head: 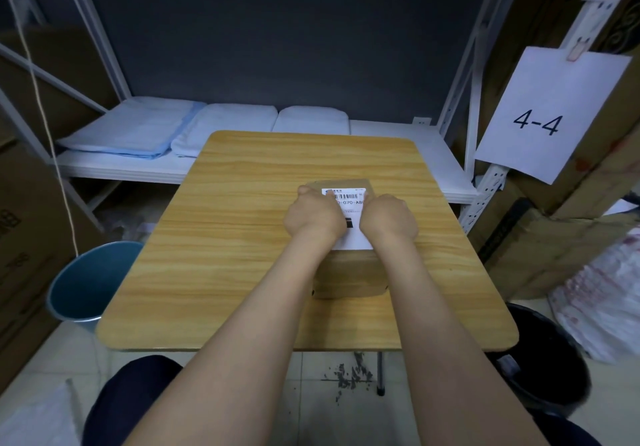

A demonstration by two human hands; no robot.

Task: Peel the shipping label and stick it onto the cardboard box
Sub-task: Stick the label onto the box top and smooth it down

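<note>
A brown cardboard box (349,274) stands on the wooden table (221,223), right of the middle. A white shipping label (351,203) with a barcode and black print lies flat on the box's top face. My left hand (313,218) rests on the label's left half, fingers curled down against it. My right hand (388,218) rests on the label's right half in the same way. The hands cover most of the label; only its middle strip, top edge and near edge show. Whether the label is stuck down I cannot tell.
A blue bin (90,282) stands on the floor left of the table, a black bin (543,362) at the right. Behind is a white metal shelf (121,171) with folded white cloths (225,128). A paper sign "4-4" (547,116) hangs right; cardboard boxes stand on both sides.
</note>
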